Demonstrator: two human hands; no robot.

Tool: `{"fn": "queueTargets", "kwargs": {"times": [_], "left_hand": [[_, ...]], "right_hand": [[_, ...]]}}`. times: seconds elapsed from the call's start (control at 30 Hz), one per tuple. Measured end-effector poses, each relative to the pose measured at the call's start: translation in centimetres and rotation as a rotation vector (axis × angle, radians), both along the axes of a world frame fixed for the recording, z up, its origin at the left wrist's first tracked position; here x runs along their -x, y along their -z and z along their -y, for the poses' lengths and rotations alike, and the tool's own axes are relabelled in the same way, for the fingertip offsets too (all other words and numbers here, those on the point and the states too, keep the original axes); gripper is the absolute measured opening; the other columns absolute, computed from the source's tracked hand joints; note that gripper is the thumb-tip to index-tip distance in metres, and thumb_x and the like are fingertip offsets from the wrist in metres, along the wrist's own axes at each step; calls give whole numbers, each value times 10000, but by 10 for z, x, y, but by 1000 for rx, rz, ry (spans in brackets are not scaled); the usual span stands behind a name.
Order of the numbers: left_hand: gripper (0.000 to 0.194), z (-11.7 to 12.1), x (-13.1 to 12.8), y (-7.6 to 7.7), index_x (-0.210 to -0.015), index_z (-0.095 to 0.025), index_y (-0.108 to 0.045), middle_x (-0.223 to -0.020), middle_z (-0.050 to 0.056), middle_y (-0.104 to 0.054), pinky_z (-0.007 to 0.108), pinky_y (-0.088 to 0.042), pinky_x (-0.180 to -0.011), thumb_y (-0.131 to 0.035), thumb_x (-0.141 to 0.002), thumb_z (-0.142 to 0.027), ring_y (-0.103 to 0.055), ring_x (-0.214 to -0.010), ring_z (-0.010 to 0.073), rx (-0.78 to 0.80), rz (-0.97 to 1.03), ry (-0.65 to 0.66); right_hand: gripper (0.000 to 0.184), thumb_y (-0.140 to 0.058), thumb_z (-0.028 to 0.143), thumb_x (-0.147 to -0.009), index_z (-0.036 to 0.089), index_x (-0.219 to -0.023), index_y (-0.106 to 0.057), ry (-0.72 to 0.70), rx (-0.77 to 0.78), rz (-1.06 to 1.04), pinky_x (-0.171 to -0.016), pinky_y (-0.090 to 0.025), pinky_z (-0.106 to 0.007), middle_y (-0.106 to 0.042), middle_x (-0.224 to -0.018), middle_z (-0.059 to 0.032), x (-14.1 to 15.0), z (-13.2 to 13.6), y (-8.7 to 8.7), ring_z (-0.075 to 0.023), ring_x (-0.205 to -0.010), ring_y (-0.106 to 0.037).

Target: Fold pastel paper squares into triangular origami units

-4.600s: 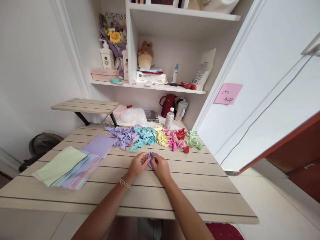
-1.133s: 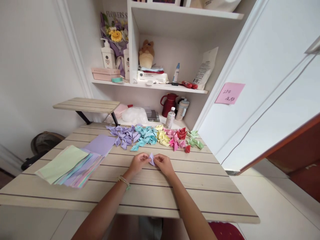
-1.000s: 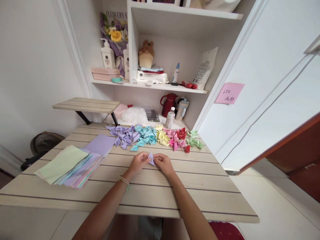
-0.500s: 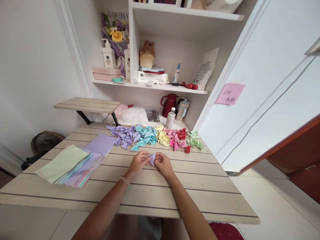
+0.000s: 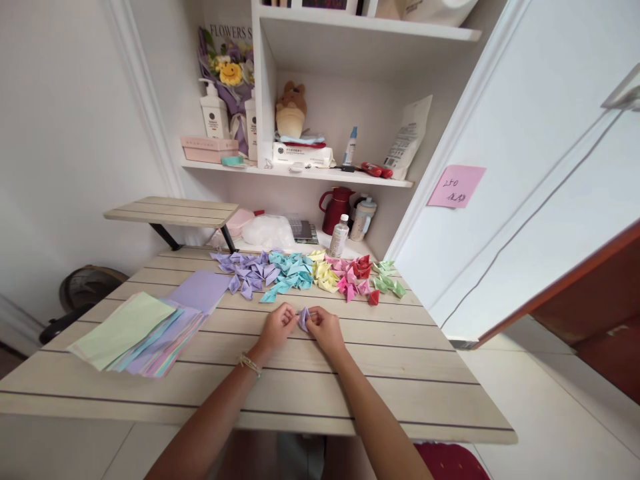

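A small folded purple paper point(image 5: 303, 319) is held over the middle of the table, between my two hands. My right hand point(image 5: 324, 328) pinches it from the right with thumb and fingers. My left hand point(image 5: 278, 327) is closed, fingers curled, with its thumb and fingertip at the paper's left edge. Beyond the hands lie groups of folded paper pieces: purple ones point(image 5: 250, 272), blue ones point(image 5: 291, 272), yellow ones point(image 5: 324, 275), pink ones point(image 5: 345, 273), red ones point(image 5: 361, 268) and green ones point(image 5: 389, 283).
A fanned stack of coloured paper sheets point(image 5: 125, 330) lies on the left of the slatted table point(image 5: 400, 400), with purple sheets point(image 5: 203, 290) behind. A small raised stand point(image 5: 173, 210) is at the back left. A clear bottle point(image 5: 339, 237) and red jug point(image 5: 336, 208) stand behind the folded pieces.
The folded purple paper has turned in my fingers and looks narrower. My left hand has drawn slightly away to the left, its fingers more curled. The view has shifted slightly.
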State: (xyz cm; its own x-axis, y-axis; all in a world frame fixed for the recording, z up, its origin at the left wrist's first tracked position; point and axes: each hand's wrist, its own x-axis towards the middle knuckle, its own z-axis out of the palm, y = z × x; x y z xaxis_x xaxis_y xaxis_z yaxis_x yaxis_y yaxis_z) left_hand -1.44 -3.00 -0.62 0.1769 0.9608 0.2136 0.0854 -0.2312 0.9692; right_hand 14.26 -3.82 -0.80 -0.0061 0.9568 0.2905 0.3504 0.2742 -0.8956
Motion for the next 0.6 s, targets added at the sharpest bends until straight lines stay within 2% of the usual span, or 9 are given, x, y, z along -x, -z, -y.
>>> {"fn": "queueTargets", "kwargs": {"times": [0.1, 0.27, 0.47, 0.6], "left_hand": [[170, 2, -1, 0, -773, -177, -545, -591, -27, -566, 220, -474, -519, -624, -703, -311, -581, -541, 115, 1, -11, 45], [300, 3, -3, -2, -995, -174, -538, -786, 41, -659, 293, -529, -636, -600, -739, -318, -650, -683, 162, 53, 72, 70], [273, 1, -6, 1, -929, -159, -589, -844, 80, -688, 324, -527, -718, -620, -713, -324, -652, -830, 212, 74, 91, 79], [193, 0, -6, 4, -862, -175, -578, -704, 33, -667, 278, -517, -613, -601, -702, -280, -654, -701, 187, 44, 64, -33]], "right_hand": [[207, -541, 257, -708, 180, -863, -655, 44, -59, 102, -527, -433, -230, -642, -579, -9, 2, 2, 1, -146, -510, -568], [230, -503, 251, -776, 197, -951, -641, 101, -135, 271, -605, -437, -254, -678, -717, -56, 4, 4, 2, -178, -610, -605], [286, -485, 227, -805, 202, -1066, -599, 121, -164, 431, -643, -429, -259, -673, -859, -112, 14, 6, 2, -210, -731, -616], [263, -477, 205, -802, 216, -1029, -608, 107, -175, 419, -626, -425, -247, -678, -819, -89, 22, 7, 1, -199, -706, -617]]}}
